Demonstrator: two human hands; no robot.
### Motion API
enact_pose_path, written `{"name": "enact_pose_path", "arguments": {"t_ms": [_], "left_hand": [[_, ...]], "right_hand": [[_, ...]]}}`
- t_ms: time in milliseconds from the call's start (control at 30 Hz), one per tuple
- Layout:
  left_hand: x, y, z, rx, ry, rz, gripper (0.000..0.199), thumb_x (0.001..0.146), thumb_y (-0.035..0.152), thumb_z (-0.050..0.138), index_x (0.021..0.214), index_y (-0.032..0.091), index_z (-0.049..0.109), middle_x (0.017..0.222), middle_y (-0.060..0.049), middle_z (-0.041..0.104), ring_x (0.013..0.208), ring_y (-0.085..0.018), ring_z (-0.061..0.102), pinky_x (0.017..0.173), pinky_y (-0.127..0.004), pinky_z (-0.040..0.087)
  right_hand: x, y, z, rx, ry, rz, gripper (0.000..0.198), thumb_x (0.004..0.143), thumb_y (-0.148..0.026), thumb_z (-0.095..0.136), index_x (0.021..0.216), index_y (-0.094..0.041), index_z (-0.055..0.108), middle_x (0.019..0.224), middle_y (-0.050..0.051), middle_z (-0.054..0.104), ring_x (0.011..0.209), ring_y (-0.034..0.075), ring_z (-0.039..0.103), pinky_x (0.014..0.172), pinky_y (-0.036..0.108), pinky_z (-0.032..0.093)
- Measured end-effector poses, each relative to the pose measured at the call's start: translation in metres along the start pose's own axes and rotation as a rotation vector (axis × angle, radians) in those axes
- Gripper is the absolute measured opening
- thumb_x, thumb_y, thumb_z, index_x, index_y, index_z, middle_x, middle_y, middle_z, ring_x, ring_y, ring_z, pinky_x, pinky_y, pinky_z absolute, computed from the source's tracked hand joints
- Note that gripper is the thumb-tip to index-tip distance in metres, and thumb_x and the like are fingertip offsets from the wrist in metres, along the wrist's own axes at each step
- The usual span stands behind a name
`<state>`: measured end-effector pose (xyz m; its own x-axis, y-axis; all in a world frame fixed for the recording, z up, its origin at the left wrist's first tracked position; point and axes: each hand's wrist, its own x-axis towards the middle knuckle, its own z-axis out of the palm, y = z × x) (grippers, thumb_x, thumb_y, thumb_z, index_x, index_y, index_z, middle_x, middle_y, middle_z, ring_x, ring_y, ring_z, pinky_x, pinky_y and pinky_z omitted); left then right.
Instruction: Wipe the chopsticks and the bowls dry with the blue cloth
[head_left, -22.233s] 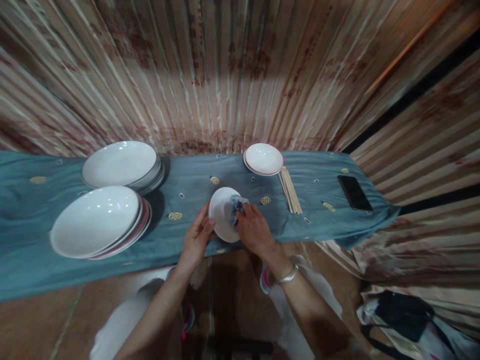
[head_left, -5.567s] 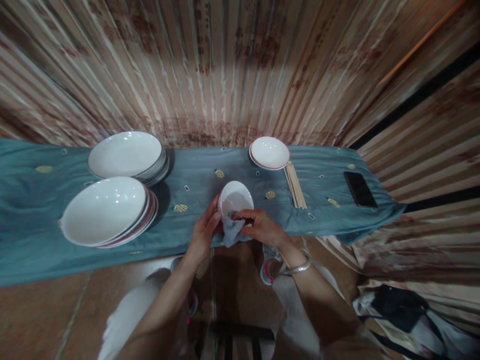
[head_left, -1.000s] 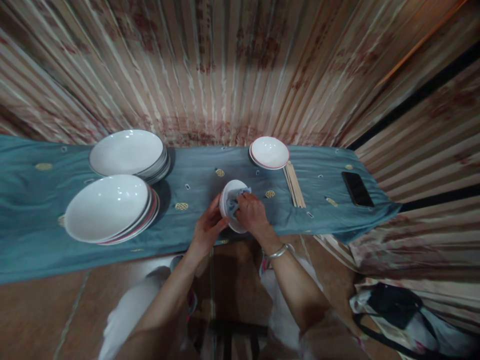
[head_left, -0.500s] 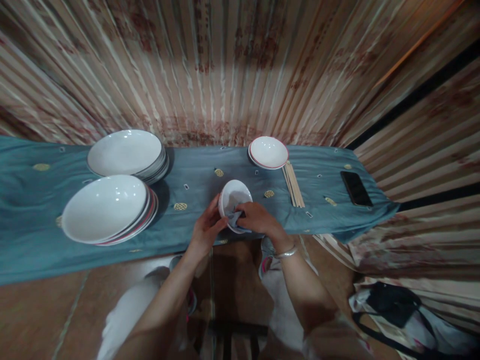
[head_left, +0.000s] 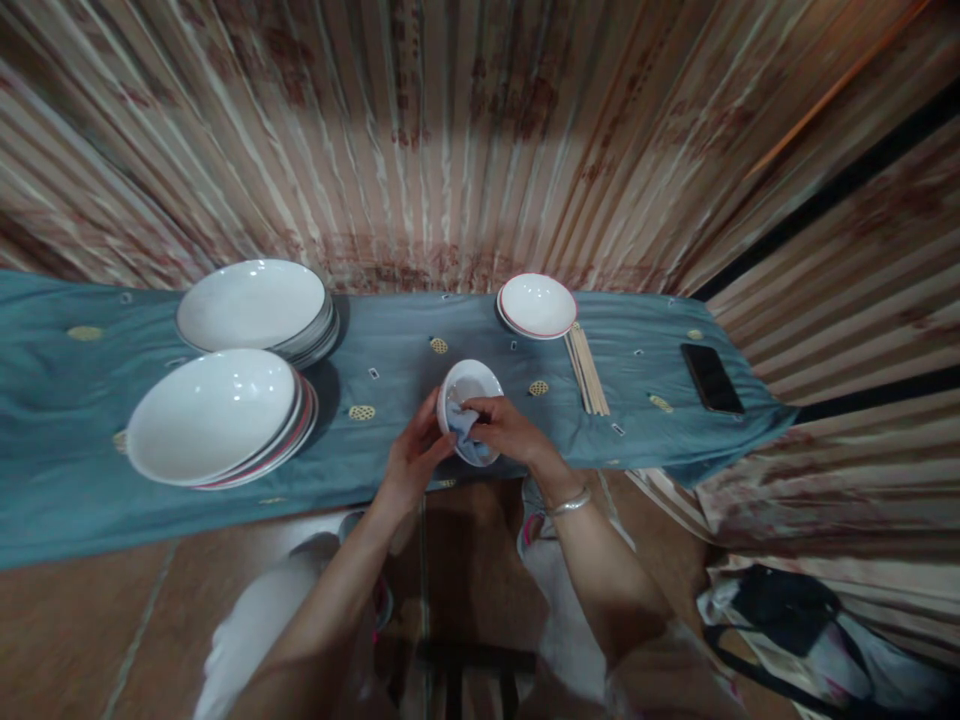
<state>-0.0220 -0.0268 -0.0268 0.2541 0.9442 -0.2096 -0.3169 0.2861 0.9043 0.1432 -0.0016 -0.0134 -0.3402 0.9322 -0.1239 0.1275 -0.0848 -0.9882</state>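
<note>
A small white bowl (head_left: 472,378) stands near the table's front edge, in the middle of the view. My left hand (head_left: 415,450) grips its left side, the thumb at the near rim and the fingers round the outer wall. Inside the bowl, my right hand (head_left: 508,430) pinches a bluish-grey cloth (head_left: 466,428) against the inner wall. Parts of the bowl's right rim and base are hidden behind my right hand.
To the left are a stack of large white plates (head_left: 251,300) and a stack of wide bowls (head_left: 210,415). Red-rimmed dishes (head_left: 538,303), chopsticks (head_left: 587,370) and a phone (head_left: 711,378) lie to the right on the blue tablecloth (head_left: 405,320). A pleated curtain (head_left: 465,150) hangs behind.
My right hand and the cloth have shifted slightly left inside the bowl, and more of the cloth shows. My left hand keeps its hold in the same place.
</note>
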Motion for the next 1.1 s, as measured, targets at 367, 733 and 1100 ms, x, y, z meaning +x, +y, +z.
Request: {"name": "enact_pose_path", "arguments": {"t_ms": [367, 733, 1100], "left_hand": [[-0.001, -0.001, 0.001, -0.016, 0.005, 0.040, 0.083, 0.064, 0.036, 0.083, 0.139, 0.019, 0.052, 0.139, -0.013, 0.058, 0.128, -0.034, 0.052, 0.106, -0.046, 0.043], [-0.002, 0.000, 0.002, 0.005, 0.000, 0.059, 0.081, 0.067, 0.034, 0.081, 0.141, 0.020, 0.051, 0.147, -0.012, 0.050, 0.135, -0.034, 0.045, 0.111, -0.048, 0.039], [-0.002, 0.000, 0.002, 0.002, -0.009, 0.054, 0.087, 0.066, 0.037, 0.083, 0.143, 0.018, 0.048, 0.146, -0.014, 0.051, 0.133, -0.035, 0.048, 0.108, -0.047, 0.042]], "right_hand": [[0.014, -0.004, 0.008, 0.119, 0.255, -0.094, 0.024, 0.065, -0.040, 0.067, 0.069, -0.017, 0.063, 0.059, -0.005, 0.053, 0.057, 0.009, 0.046, 0.058, 0.021, 0.041], [0.032, -0.009, -0.005, -0.284, 0.511, 0.006, 0.044, 0.077, -0.055, 0.058, 0.068, -0.013, 0.066, 0.052, -0.004, 0.048, 0.051, 0.009, 0.043, 0.047, 0.020, 0.031], [0.032, -0.009, -0.027, -0.515, 0.554, 0.162, 0.040, 0.085, -0.045, 0.057, 0.060, -0.015, 0.063, 0.052, 0.001, 0.059, 0.054, 0.014, 0.060, 0.053, 0.022, 0.039]]}}
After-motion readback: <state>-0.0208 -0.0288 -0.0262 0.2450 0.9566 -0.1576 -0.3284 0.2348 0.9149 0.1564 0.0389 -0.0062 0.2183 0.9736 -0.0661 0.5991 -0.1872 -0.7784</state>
